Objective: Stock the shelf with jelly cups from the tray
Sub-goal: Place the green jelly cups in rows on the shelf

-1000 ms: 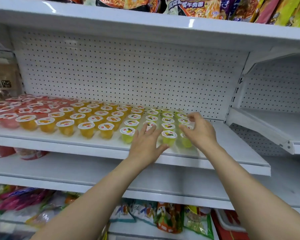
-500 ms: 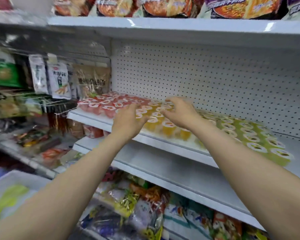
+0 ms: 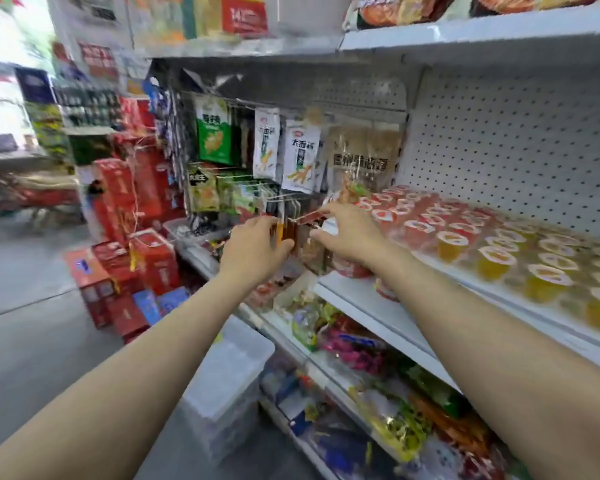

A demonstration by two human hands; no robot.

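Note:
Rows of jelly cups fill the white shelf (image 3: pixel 357 296): red ones (image 3: pixel 414 230) at its left end, yellow ones (image 3: pixel 492 263) further right. Both my arms reach to the shelf's left end. My right hand (image 3: pixel 349 233) hovers over the shelf's corner beside the first red cups, thumb and fingers spread, with nothing in it. My left hand (image 3: pixel 255 251) is just left of the shelf, its fingertips against small hanging packets (image 3: pixel 288 230). No cup is in either hand. A clear plastic tray (image 3: pixel 229 372) stands on the floor below my arms.
Snack packets (image 3: pixel 300 154) hang on hooks left of the shelf. Bagged goods fill the lower shelves (image 3: pixel 378 386). Red cartons (image 3: pixel 132 244) are stacked on the floor at the left, with open aisle floor (image 3: pixel 25 306) beside them. Another stocked shelf (image 3: pixel 465 32) runs overhead.
Both hands have swept left along the cup rows, from the green cups past the yellow to the red end. The view has turned left, showing the aisle and the tray.

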